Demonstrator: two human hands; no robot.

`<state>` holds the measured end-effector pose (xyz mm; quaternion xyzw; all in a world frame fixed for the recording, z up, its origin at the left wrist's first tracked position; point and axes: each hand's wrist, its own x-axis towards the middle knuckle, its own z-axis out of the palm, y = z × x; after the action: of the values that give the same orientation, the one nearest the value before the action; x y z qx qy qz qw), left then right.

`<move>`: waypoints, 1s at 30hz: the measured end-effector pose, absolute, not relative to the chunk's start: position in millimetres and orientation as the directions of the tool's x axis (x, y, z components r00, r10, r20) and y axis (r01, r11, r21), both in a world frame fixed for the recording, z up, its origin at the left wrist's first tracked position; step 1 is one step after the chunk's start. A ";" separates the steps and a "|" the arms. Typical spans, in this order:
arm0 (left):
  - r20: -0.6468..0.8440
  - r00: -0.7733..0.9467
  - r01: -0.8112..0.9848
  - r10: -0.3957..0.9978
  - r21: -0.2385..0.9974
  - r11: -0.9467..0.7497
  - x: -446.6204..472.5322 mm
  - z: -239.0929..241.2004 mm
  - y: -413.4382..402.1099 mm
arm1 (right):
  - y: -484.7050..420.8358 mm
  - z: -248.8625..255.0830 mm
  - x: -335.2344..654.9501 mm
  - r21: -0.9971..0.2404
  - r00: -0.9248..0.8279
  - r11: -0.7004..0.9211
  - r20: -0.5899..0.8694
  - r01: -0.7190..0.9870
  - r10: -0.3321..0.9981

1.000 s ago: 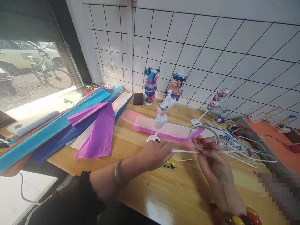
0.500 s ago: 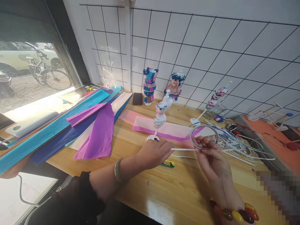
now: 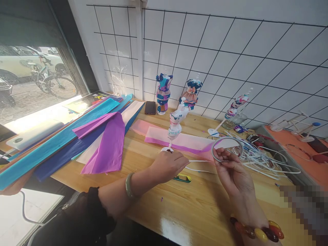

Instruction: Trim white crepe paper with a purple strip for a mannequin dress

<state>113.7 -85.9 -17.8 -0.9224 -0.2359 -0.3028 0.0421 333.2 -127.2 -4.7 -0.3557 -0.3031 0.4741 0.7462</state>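
My left hand (image 3: 167, 166) is closed in a pinch on the free end of a thin white strip (image 3: 201, 161) above the wooden table (image 3: 194, 208). My right hand (image 3: 234, 172) pinches the same strip where it curls into a loop (image 3: 227, 149) that stands up between its fingers. Just behind my left hand stands a small dress-form doll (image 3: 176, 125) on a white base, wrapped in white, blue and red paper. A small green and yellow cutter (image 3: 182, 178) lies on the table below the strip.
Pink and white crepe paper (image 3: 189, 142) lies behind the doll. Purple, blue and teal paper sheets (image 3: 102, 140) are stacked at left. Two dressed dolls (image 3: 164, 93) and a phone (image 3: 150, 107) stand by the tiled wall. A tangle of white strips (image 3: 263, 159) lies at right.
Both hands have moved slightly up and to the right with the strip. The straight stretch between them has shortened and the loop sits a little further right.
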 end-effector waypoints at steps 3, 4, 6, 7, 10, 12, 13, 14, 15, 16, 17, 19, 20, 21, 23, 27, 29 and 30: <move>0.596 0.682 0.482 0.423 0.068 -0.873 113.8 -18.4 -85.7 | -126.0 -3.2 335.9 -0.794 0.400 0.314 0.099 -0.520 0.911; 0.601 0.675 0.490 0.429 0.070 -0.869 114.0 -18.5 -85.8 | -125.7 -3.2 336.7 -0.786 0.405 0.311 0.086 -0.534 0.910; 0.601 0.666 0.498 0.442 0.082 -0.863 114.4 -18.1 -86.4 | -125.6 -3.6 337.2 -0.785 0.400 0.297 0.069 -0.544 0.914; 0.595 0.665 0.500 0.451 0.095 -0.861 114.7 -17.5 -86.9 | -125.8 -4.1 336.6 -0.796 0.393 0.289 0.070 -0.532 0.917; 0.563 0.677 0.480 0.474 0.151 -0.864 115.6 -13.6 -89.3 | -127.6 -5.5 331.3 -0.853 0.356 0.258 0.092 -0.454 0.930; 0.554 0.692 0.441 0.463 0.183 -0.879 116.6 -10.7 -91.2 | -129.2 -6.1 325.5 -0.874 0.328 0.240 0.099 -0.423 0.940; 0.556 0.698 0.419 0.452 0.195 -0.887 117.3 -9.7 -92.2 | -130.0 -6.4 322.4 -0.877 0.313 0.231 0.099 -0.420 0.945; 0.559 0.701 0.400 0.442 0.205 -0.893 118.0 -9.1 -93.0 | -130.9 -6.8 319.3 -0.879 0.297 0.223 0.098 -0.422 0.950; 0.562 0.705 0.382 0.433 0.214 -0.899 118.8 -9.1 -93.8 | -131.7 -7.3 316.3 -0.878 0.284 0.216 0.097 -0.427 0.954; 0.560 0.710 0.368 0.426 0.221 -0.903 119.6 -9.6 -94.4 | -132.5 -7.9 313.3 -0.877 0.269 0.207 0.093 -0.434 0.959; 0.556 0.716 0.361 0.423 0.224 -0.905 120.5 -10.6 -94.9 | -133.3 -8.8 310.6 -0.874 0.251 0.196 0.089 -0.444 0.964; 0.542 0.729 0.361 0.418 0.215 -0.907 122.0 -13.6 -95.4 | -134.7 -10.6 305.5 -0.868 0.219 0.178 0.082 -0.464 0.972; 0.537 0.734 0.364 0.415 0.204 -0.909 122.7 -15.3 -95.4 | -135.2 -11.5 303.3 -0.864 0.206 0.167 0.076 -0.474 0.976; 0.536 0.738 0.366 0.409 0.191 -0.911 123.1 -16.8 -95.3 | -135.6 -12.1 301.3 -0.861 0.197 0.157 0.068 -0.484 0.978; 0.540 0.741 0.366 0.399 0.173 -0.914 123.6 -18.9 -94.6 | -135.6 -12.6 298.3 -0.852 0.194 0.143 0.049 -0.504 0.980; 0.536 0.720 0.377 0.441 0.231 -0.897 123.2 -18.0 -92.5 | -133.5 -11.6 297.7 -0.850 0.215 0.138 0.031 -0.508 0.976; 0.506 0.690 0.385 0.518 0.349 -0.854 123.1 -16.6 -91.3 | -132.2 -11.3 300.5 -0.876 0.221 0.129 0.026 -0.465 0.975; 0.475 0.671 0.385 0.569 0.433 -0.815 123.1 -16.2 -90.6 | -131.7 -11.5 302.6 -0.897 0.229 0.124 0.027 -0.425 0.973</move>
<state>123.1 -90.6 -16.2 -0.9017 -0.2643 -0.3076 -0.1498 302.6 -131.7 -11.5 -0.4070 -0.3369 0.5217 0.6699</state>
